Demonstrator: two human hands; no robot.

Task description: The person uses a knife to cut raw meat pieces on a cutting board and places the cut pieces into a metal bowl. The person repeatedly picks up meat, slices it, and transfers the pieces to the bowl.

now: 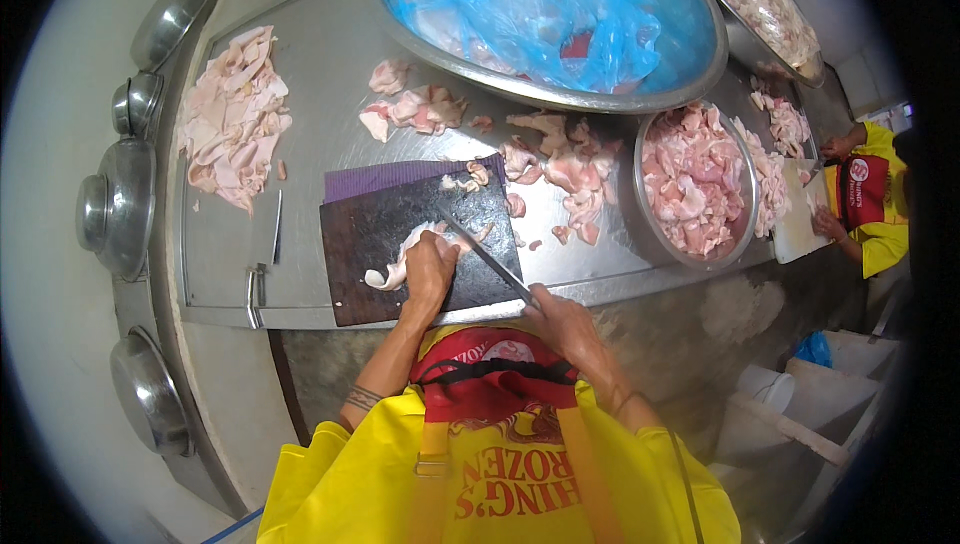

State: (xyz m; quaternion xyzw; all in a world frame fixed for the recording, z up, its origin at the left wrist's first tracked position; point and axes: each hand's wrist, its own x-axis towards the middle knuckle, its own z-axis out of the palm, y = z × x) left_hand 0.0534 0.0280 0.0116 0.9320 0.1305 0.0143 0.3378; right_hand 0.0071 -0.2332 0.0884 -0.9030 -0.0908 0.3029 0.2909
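Observation:
On a dark cutting board (362, 232), my left hand (432, 269) presses down a pale piece of raw meat with skin (385, 278), its fingers curled over it. My right hand (562, 322) is wrapped round the handle of a knife (484, 256), just right of the board's near edge. The long blade slants up and left across the board, its tip close beyond my left fingers. Small scraps of meat (468, 180) lie at the board's far right corner. Under its far edge shows a folded purple cloth (385, 182).
A second knife (277, 229) lies left of the board, near a heap of pale skins (235, 114). Beyond are meat pieces (425, 109) and a large steel basin (550, 99) holding a blue bag. At right stand a bowl of cut meat (700, 179) and a co-worker (868, 194).

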